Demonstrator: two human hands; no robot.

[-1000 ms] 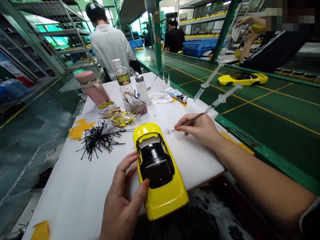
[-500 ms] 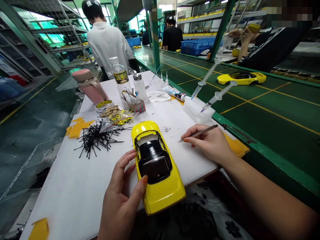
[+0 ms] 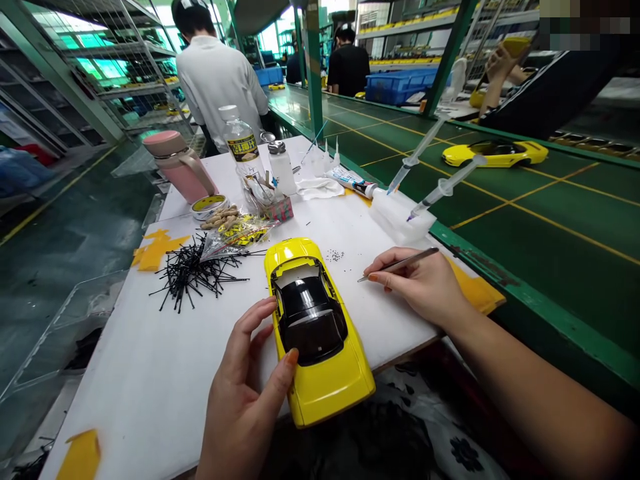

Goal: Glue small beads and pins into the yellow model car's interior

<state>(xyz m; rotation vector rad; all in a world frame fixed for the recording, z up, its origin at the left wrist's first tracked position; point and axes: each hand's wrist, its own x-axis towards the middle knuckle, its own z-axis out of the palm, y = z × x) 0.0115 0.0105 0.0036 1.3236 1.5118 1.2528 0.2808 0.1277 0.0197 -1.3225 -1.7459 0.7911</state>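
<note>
A yellow model car body [image 3: 330, 390] with a black roof and rear window lies on the white table [image 3: 150, 380] in front of me. My left hand [image 3: 250, 380] grips its left side, thumb on top by the rear window and fingers along the edge. To the right, my right hand [image 3: 420, 287] pinches a pair of metal tweezers [image 3: 400, 261]. Their tips are low over the tabletop, right of the car; whether they hold anything is too small to tell. Tiny black specks [image 3: 335, 255] are scattered between the car's front and the tweezers.
Thin black rods [image 3: 195, 273] lie heaped at the left. Behind stand a pink flask [image 3: 177, 167], a labelled bottle [image 3: 243, 150] and a small jar [image 3: 281, 170]. Two syringes [image 3: 445, 190] rest on a white block. Another yellow car [image 3: 495, 155] sits on the green conveyor, with people beyond.
The view has shifted slightly. My left hand keeps its grip on the car body, and my right hand stays at about the same place with the tweezers.
</note>
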